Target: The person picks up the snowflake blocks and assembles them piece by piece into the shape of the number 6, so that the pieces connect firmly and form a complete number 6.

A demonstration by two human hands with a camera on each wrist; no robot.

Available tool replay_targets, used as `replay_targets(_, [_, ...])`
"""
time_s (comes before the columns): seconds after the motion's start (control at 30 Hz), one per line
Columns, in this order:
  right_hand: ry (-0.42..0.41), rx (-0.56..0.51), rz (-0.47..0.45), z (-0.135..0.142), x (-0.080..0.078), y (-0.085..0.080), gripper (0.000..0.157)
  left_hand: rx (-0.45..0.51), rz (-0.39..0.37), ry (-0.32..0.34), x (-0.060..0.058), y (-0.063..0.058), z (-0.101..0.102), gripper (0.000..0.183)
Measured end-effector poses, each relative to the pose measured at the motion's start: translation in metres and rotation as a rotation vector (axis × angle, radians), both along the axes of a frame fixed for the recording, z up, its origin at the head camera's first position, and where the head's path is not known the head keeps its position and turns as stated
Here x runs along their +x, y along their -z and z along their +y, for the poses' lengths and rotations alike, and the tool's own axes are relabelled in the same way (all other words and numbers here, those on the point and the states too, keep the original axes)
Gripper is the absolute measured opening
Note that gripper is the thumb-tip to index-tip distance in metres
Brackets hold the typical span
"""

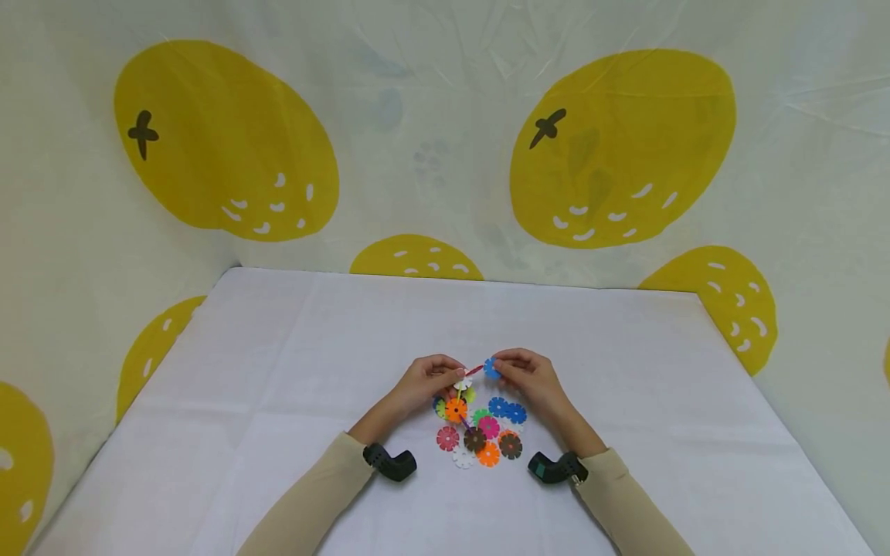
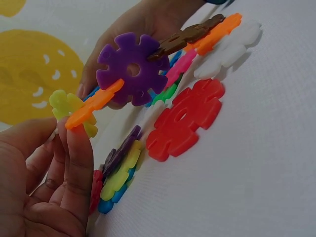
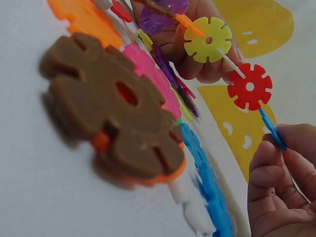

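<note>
A chain of slotted plastic snowflake discs hangs between the hands. It runs from a brown disc [image 2: 190, 35] through a purple disc [image 2: 111, 71], an orange disc [image 2: 94, 104], a yellow disc [image 3: 193, 43] and a white disc [image 3: 231, 64] to a red disc [image 3: 239, 93]. My left hand [image 1: 419, 384] pinches the chain near its white and red discs, fingertips partly hiding the white one. Between thumb and fingers, my right hand [image 1: 534, 380] holds a blue disc [image 3: 272, 130], its edge at a slot in the red disc's rim.
Loose discs lie on the white-covered table [image 1: 334, 332] below the hands: a red disc [image 1: 448, 439], an orange disc [image 1: 489, 454], a brown disc [image 1: 511, 445], a pink disc [image 1: 489, 427], overlapping blue discs [image 1: 497, 407] and a white disc [image 1: 463, 459]. A patterned cloth [image 1: 431, 93] hangs behind.
</note>
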State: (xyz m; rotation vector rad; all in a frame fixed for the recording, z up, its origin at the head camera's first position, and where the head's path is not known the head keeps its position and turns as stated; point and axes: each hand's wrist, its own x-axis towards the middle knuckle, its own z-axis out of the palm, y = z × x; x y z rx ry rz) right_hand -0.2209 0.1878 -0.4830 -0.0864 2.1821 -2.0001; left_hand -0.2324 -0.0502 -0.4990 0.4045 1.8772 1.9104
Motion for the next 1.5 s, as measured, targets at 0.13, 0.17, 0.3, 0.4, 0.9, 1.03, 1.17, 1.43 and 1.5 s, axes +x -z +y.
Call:
replay_targets(0.13, [0.009, -0.014, -0.015, -0.0009, 0.0001, -0.0016, 0.033, -0.015, 0.002, 0.004, 0.0002, -0.0009, 0.0, 0.031])
replay_targets(0.17, [0.003, -0.006, -0.018, -0.0008, 0.0, -0.0017, 0.034, -0.021, 0.003, 0.004, 0.0003, -0.0012, 0.0001, 0.031])
replay_targets(0.3, [-0.004, 0.011, -0.043, -0.0012, 0.0003, -0.0031, 0.034, -0.043, 0.008, 0.005, 0.0003, -0.0018, 0.0001, 0.03])
replay_targets(0.4, [-0.006, 0.012, -0.056, -0.0018, 0.0006, -0.0041, 0.034, -0.047, 0.011, 0.008, 0.0003, -0.0021, 0.0002, 0.03])
replay_targets(0.9, [-0.086, -0.009, -0.052, -0.0021, 0.0017, -0.0027, 0.037, -0.102, 0.046, 0.009, -0.0002, -0.0004, 0.0015, 0.028])
replay_targets(1.03, [-0.099, 0.014, -0.035, -0.0015, 0.0011, -0.0013, 0.035, -0.112, 0.066, 0.013, 0.0004, -0.0006, 0.0016, 0.027])
replay_targets(1.17, [-0.106, 0.055, -0.011, -0.003, 0.0022, -0.001, 0.034, -0.111, 0.079, 0.006, 0.0009, 0.0, 0.0018, 0.026])
replay_targets(1.43, [-0.075, 0.064, -0.031, -0.0061, 0.0019, -0.0024, 0.037, -0.088, 0.073, 0.005, 0.0003, 0.0003, 0.0025, 0.027])
replay_targets(1.5, [-0.071, 0.058, -0.041, -0.0061, 0.0012, -0.0024, 0.039, -0.088, 0.074, 0.001, -0.0004, 0.0007, 0.0025, 0.028])
